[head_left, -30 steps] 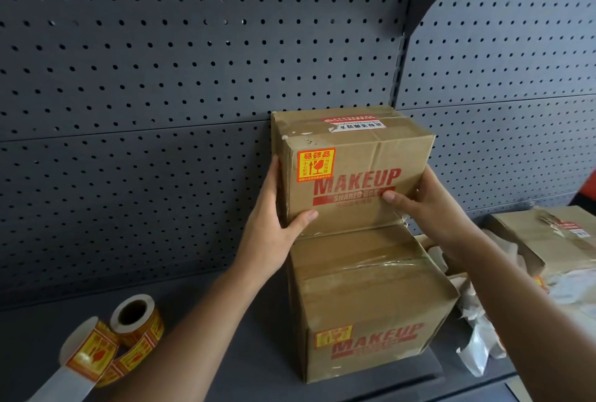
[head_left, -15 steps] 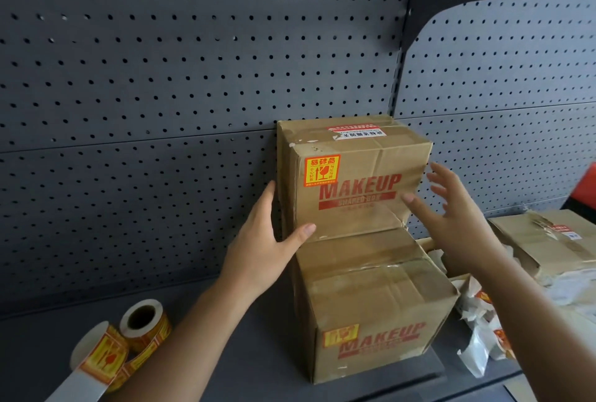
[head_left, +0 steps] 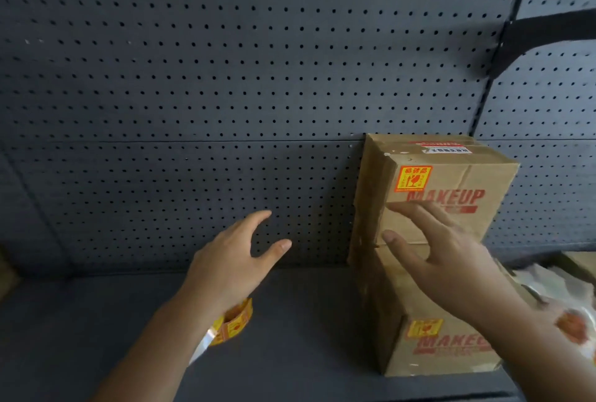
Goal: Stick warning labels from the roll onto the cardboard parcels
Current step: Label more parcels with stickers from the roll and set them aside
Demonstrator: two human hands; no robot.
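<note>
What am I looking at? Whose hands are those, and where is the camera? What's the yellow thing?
There's no machine here, just a person working. The camera sits on their head and looks down, so you see their own arms. The left hand and right hand are both open and hold nothing. On the dark shelf the top box sits on the bottom box. Each has a yellow-and-red warning sticker. The yellow thing is the roll of stickers, partly hidden behind the left arm.

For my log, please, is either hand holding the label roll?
No, the label roll lies on the shelf; left hand and right hand are open.
</note>
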